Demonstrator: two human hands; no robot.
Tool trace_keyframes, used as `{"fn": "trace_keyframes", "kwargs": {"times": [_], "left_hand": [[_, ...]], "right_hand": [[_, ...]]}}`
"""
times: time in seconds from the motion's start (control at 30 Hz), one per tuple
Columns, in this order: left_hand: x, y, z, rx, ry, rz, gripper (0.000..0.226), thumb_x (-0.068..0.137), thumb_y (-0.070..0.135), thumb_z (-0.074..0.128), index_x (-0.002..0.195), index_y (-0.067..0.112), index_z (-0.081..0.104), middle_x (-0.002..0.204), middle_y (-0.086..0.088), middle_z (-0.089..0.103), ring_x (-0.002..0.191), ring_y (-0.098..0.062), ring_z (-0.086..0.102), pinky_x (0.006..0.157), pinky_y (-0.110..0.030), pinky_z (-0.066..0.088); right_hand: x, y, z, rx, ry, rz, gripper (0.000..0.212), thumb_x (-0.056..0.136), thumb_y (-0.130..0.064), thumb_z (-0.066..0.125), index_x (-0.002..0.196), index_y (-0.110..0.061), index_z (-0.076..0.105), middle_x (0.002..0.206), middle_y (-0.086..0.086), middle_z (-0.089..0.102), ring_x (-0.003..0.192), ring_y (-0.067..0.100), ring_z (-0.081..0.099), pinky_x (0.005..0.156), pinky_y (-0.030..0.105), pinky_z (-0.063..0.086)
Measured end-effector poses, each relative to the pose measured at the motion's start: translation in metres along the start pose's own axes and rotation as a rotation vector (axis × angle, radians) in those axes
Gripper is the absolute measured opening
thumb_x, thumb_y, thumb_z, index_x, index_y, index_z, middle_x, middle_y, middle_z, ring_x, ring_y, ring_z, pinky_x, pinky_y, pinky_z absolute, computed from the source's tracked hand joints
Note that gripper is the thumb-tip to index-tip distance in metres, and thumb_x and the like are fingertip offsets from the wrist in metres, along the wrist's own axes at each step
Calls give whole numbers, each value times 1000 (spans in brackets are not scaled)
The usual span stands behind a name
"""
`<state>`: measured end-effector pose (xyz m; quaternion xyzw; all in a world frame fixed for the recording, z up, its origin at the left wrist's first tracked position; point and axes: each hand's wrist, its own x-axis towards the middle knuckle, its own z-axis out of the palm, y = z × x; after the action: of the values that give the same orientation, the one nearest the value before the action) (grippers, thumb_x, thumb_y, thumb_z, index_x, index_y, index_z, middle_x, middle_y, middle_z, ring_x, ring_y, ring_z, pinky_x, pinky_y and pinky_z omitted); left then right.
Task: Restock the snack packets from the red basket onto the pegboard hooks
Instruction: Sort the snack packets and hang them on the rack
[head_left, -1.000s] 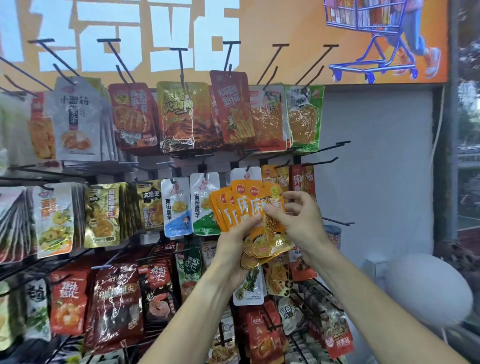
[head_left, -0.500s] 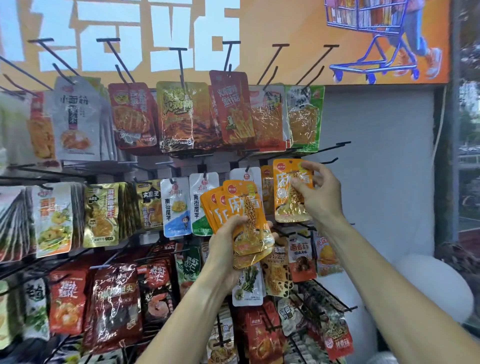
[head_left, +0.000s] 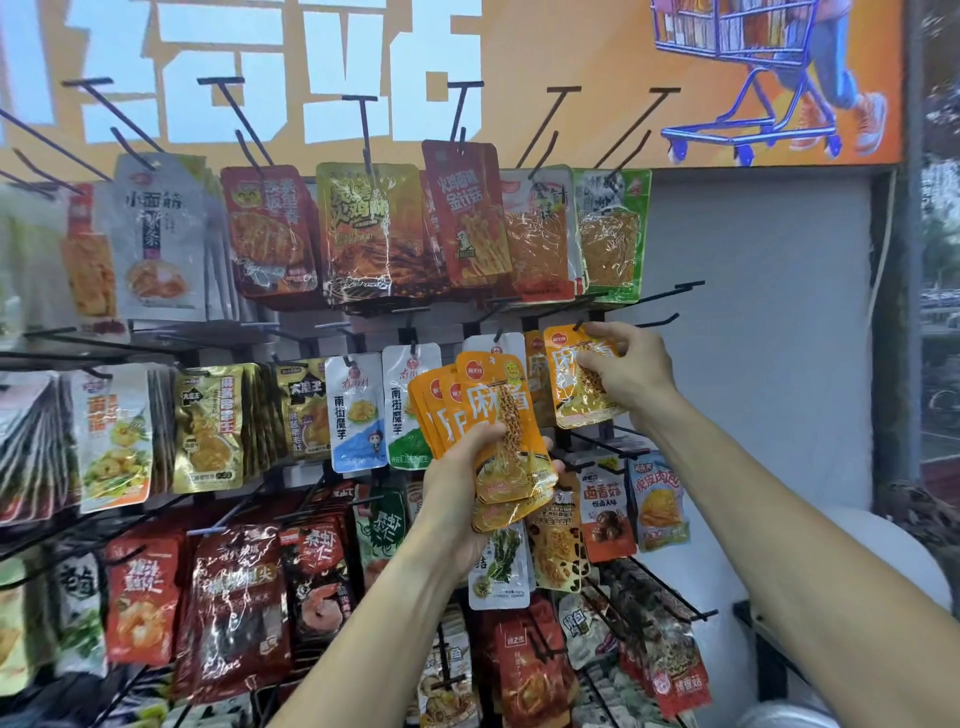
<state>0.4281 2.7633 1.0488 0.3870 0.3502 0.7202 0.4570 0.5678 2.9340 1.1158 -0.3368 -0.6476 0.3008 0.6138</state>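
Observation:
My left hand (head_left: 457, 483) grips a fanned stack of orange snack packets (head_left: 483, 410) in front of the middle row of the pegboard. My right hand (head_left: 623, 374) pinches a single orange packet (head_left: 569, 382) of the same kind, held up at the tip of a black hook (head_left: 649, 322) at the right end of that row. More orange packets (head_left: 535, 374) hang just behind it. The red basket is out of view.
The pegboard is crowded with hanging packets in three rows, such as white packets (head_left: 358, 410) left of my left hand. Bare black hooks (head_left: 550, 124) stick out along the top under an orange sign (head_left: 571, 47). A grey wall (head_left: 769, 338) lies to the right.
My right hand took one orange packet off the stack in my left hand and carried it up and right to the hook. My left hand stayed nearly still with the stack.

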Motion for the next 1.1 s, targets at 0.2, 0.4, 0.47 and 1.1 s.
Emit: {"fn": "trace_keyframes", "kwargs": {"times": [0.2,0.4,0.47,1.1], "left_hand": [[1,0,-2,-6,18,-3,36,101,21,62,130,0,67,117,-27,75,105,-51,73,90,-56,62],[1,-3,-10,41,111,-3,23,89,17,79,111,9,78,111,-17,79,97,-40,77,87,-60,62],[-1,-7,-8,51,106,-4,28,87,15,80,114,8,76,112,-16,79,99,-41,77,81,-57,64],[-6,-19,11,14,71,10,16,98,22,60,102,12,72,101,-18,77,77,-33,73,71,-44,61]], "right_hand": [[17,6,29,-311,-50,-45,42,91,-19,79,131,-23,69,132,3,68,120,28,63,101,41,52],[-11,10,24,-311,39,-9,30,95,-30,72,125,-29,72,122,3,71,118,26,64,100,41,53],[-49,8,16,-12,-21,37,28,93,-42,74,117,-25,75,108,-5,72,103,16,69,90,38,56],[-93,22,10,281,138,28,17,90,-28,81,98,-33,67,104,4,69,99,27,69,81,55,61]]}}
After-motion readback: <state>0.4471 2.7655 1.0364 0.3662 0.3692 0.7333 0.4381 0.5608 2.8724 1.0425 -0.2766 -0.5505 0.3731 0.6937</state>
